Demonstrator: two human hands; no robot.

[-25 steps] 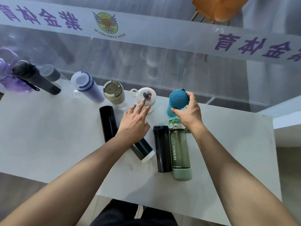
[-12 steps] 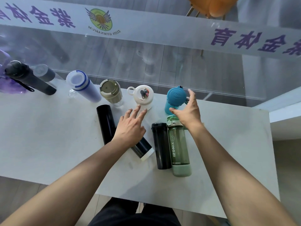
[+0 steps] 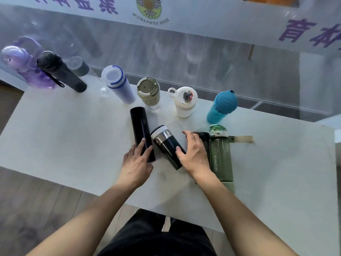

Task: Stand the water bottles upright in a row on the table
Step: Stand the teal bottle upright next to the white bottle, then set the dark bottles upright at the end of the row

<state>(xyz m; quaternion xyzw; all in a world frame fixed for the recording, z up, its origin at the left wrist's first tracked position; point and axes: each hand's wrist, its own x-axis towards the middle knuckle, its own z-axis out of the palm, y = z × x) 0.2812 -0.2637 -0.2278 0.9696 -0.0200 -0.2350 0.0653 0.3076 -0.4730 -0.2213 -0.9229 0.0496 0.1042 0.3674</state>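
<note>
Several bottles stand upright along the table's far edge: purple [image 3: 20, 65], black [image 3: 60, 71], clear grey [image 3: 79, 66], blue-and-white [image 3: 118, 84], beige tumbler [image 3: 148, 93], white [image 3: 185, 100] and teal [image 3: 222, 106]. Nearer me, a slim black flask [image 3: 140, 128] lies on the table, and my left hand [image 3: 137, 163] is closed over its near end. My right hand [image 3: 193, 154] grips a dark tumbler [image 3: 166, 145] with a white lid and silver band, tilted with the lid up-left. A black bottle [image 3: 203, 136], mostly hidden by that hand, and a green bottle [image 3: 220, 156] lie to the right.
The white table [image 3: 64, 145] is bare on its left and right parts. Its near edge runs just below my wrists. A glass wall [image 3: 184, 52] with a printed banner stands directly behind the row of bottles. The green bottle's strap [image 3: 241, 139] lies flat to the right.
My right hand left the teal bottle and took the dark tumbler. My left hand came off the tumbler onto the slim black flask. The tumbler's white end now points up-left.
</note>
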